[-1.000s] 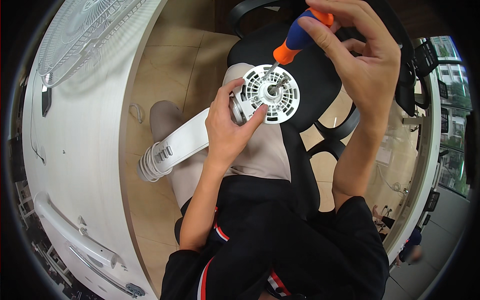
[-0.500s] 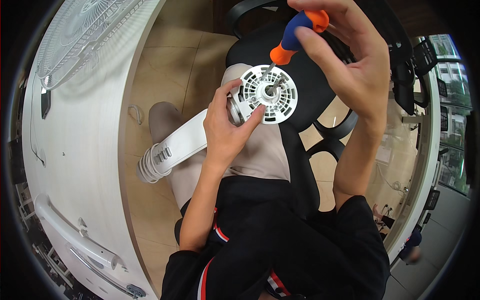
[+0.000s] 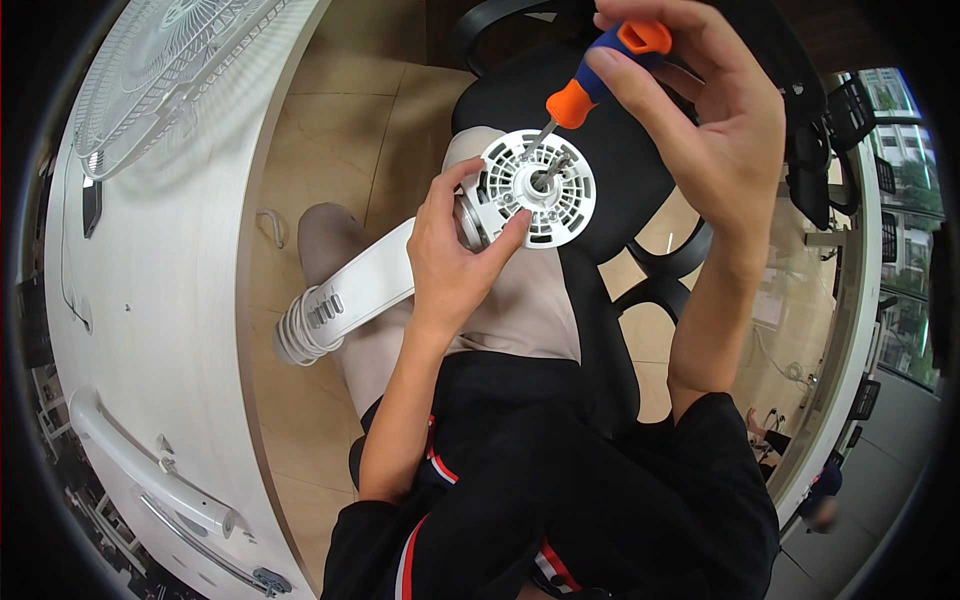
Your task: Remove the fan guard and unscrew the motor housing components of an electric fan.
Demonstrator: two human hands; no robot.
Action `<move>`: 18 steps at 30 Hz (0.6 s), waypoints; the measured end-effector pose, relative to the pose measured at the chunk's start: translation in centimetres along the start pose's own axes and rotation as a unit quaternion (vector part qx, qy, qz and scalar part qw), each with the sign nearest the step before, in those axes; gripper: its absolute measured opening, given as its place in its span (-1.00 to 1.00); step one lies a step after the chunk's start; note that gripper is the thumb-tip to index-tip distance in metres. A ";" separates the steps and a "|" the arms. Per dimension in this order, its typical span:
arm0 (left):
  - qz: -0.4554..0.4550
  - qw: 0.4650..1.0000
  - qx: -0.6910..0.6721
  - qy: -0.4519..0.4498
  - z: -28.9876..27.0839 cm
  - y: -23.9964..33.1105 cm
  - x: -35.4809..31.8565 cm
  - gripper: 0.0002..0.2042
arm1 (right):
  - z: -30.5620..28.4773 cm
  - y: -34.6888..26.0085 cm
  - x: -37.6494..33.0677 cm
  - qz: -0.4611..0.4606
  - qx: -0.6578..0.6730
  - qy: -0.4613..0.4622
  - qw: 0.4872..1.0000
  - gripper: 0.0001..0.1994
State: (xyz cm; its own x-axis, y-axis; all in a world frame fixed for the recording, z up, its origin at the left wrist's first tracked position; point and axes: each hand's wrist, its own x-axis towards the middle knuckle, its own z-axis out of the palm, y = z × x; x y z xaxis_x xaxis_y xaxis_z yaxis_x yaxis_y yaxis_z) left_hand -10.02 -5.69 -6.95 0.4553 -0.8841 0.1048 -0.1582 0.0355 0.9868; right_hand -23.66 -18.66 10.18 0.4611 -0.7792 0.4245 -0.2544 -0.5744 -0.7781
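Observation:
My left hand (image 3: 455, 245) is wrapped round the white fan motor housing (image 3: 572, 222), thumb and fingers at the rim of its round slotted face. A metal shaft (image 3: 545, 180) sticks out from the middle of that face. From the housing a white fan stand (image 3: 375, 283) runs down to the left across my lap, a white cord coiled round its end. My right hand (image 3: 715, 120) grips a blue and orange screwdriver (image 3: 572, 103) by its handle. The screwdriver is tilted, its tip on the upper part of the slotted face; the exact spot is too small to make out.
On the white table (image 3: 190, 300) at the left lie a fan grille (image 3: 165, 75), a dark phone-like object (image 3: 91, 207) and a curved white tube (image 3: 150, 465). A black chair (image 3: 610, 190) stands beyond my knees. Another person (image 3: 825, 495) is at the lower right.
My right hand and the screwdriver handle have shifted slightly to the right, so the screwdriver leans more. My left hand and the motor housing have stayed put.

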 end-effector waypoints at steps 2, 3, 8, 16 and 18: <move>0.001 1.000 -0.001 -0.003 0.2 0.1 0.0 -0.40 | 0.3 -2.0 0.0 0.039 0.046 0.016 0.998 -0.76; 0.002 1.000 0.007 -0.005 0.2 0.1 0.1 -0.40 | 0.4 -2.5 -0.1 0.077 0.096 0.030 0.992 -0.75; -0.005 1.000 0.004 -0.003 0.2 0.4 0.1 -0.40 | 0.0 -2.6 0.0 -0.079 -0.084 0.019 0.993 -0.73; 0.086 0.994 0.070 -0.006 -0.1 0.7 0.4 -0.53 | 1.7 -2.6 -0.5 -0.017 -0.188 0.001 0.982 -0.72; 0.091 0.994 0.065 -0.004 0.0 0.6 0.4 -0.55 | 0.7 -0.3 -0.3 -0.041 -0.149 0.017 0.988 -0.73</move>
State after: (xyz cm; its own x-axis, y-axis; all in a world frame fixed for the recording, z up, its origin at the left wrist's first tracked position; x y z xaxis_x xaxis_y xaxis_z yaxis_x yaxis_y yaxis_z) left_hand -9.95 -6.06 -6.30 0.4026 -0.8722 0.2778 -0.3497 0.1340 0.9272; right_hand -23.10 -18.11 9.96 0.4627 -0.7316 0.5007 -0.4583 -0.6809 -0.5713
